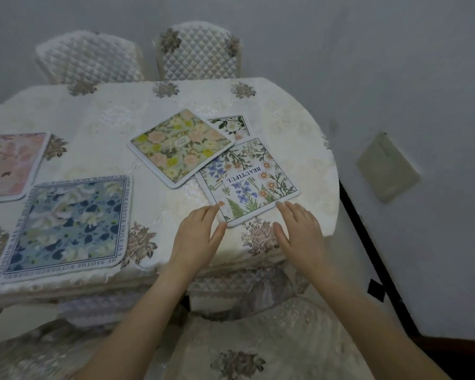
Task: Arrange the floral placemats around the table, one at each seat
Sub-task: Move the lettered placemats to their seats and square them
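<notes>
A white placemat with blue and orange flowers and the word BEAUTIFUL lies near the table's right front edge. My left hand touches its near left corner with fingers spread. My right hand rests open at its near right edge. A yellow and pink floral placemat lies tilted just behind it, partly covering a dark-edged white one. A blue floral placemat sits at the front left, and a pink one is at the far left.
The table wears a cream embroidered cloth. Two quilted chairs stand at the far side, and another chair back is right below me. A grey wall is close on the right.
</notes>
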